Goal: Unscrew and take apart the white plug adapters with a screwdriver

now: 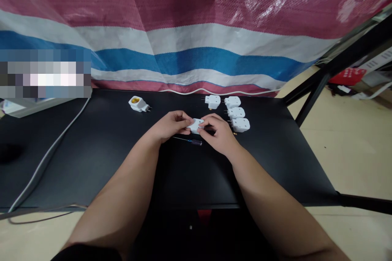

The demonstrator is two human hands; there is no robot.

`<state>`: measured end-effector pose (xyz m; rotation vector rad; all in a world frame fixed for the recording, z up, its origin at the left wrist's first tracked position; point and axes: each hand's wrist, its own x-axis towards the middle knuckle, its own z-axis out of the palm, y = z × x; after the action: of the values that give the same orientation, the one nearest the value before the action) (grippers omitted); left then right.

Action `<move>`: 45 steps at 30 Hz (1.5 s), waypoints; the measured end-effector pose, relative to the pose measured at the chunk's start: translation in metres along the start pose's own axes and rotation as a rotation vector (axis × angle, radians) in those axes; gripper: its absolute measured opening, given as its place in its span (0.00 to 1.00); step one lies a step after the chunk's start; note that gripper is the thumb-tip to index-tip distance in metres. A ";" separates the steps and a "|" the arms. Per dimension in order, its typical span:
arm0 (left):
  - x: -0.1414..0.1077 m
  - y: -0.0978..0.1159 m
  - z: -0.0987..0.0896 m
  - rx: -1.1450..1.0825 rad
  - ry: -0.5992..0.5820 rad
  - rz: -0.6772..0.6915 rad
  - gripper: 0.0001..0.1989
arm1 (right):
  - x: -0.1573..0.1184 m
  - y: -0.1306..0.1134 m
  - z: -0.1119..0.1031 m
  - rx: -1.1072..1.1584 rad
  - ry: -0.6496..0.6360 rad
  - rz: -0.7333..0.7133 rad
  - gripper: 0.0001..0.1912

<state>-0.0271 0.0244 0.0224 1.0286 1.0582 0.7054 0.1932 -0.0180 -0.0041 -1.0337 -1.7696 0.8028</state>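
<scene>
Black, smooth table (101, 163), your forearms coming in over its near edge. Your left hand (177, 124) has its thumb and fingers closed on one end of a small white plastic block (196, 125); your right hand (216, 130) pinches the other end, fingertips bent in. The block sits between both hands, a little beyond the middle of the table; cannot tell whether it touches the surface.

Just on your side of it: a thin screwdriver with a dark purplish handle (196, 142), lying flat, handle to the right, shaft running left toward your left hand.

Right of centre, toward the far edge: a white adapter with metal prongs (212, 101). Beside it, further right, three similar white pronged adapters in a rough column: a far one (232, 102), a middle one (236, 112) and a near one (240, 124). Prongs on all of them point left.

Left of your hands, toward the far edge: a white adapter with a round yellow-lined opening (139, 104), prongs pointing right.

A thin white cable (202, 91) runs along the far edge; a grey cable (55, 144) crosses the left side. Behind, a red, white and blue striped plastic sheet (190, 61).
</scene>
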 end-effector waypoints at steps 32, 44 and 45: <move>-0.007 0.004 0.011 0.095 -0.098 0.453 0.15 | 0.000 -0.007 0.002 0.152 0.049 0.143 0.13; -0.002 -0.005 0.022 0.076 0.067 0.662 0.14 | 0.004 -0.006 0.004 0.532 0.043 0.315 0.23; -0.002 -0.005 0.023 0.064 0.056 0.679 0.15 | 0.004 -0.007 0.004 0.560 0.047 0.314 0.23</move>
<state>-0.0058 0.0134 0.0218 1.4483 0.7711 1.2550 0.1867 -0.0175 0.0017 -0.9407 -1.2400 1.3616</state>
